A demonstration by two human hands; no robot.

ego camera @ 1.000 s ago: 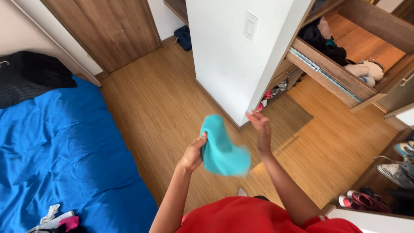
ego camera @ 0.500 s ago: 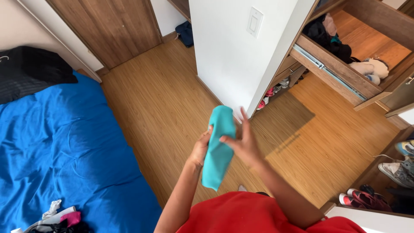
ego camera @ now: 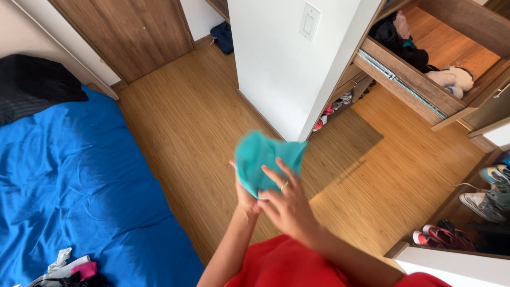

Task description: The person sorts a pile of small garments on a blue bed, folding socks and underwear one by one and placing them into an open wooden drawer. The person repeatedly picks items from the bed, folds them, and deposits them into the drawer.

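Both hands grip a bunched teal cloth (ego camera: pixel 263 157) at chest height over the wooden floor (ego camera: pixel 202 111), left hand (ego camera: pixel 245 197) apparently beneath, right hand (ego camera: pixel 287 204) nearer, fingers spread across its near edge, bed (ego camera: pixel 64 175) at left.

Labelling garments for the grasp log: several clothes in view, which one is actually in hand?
The teal cloth, bunched between both hands, left hand and right hand. The black garment and the small pile lie untouched on the blue bed.
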